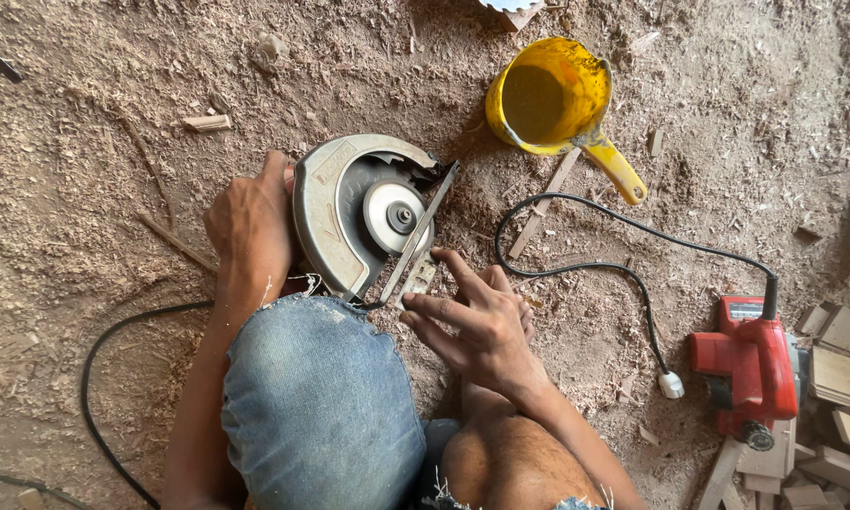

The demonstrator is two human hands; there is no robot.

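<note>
Head view: a grey metal circular saw (363, 215) with a round guard lies on its side in the sawdust, gripped at its far edge by the left hand (250, 225), fingers wrapped behind the housing. The right hand (477, 321) hovers with fingers spread wide, holding nothing, fingertips (444, 257) just beside the tilted base plate (423, 236). Adjustment of the plate is judged under way; a careful pinch there is called for next.
</note>
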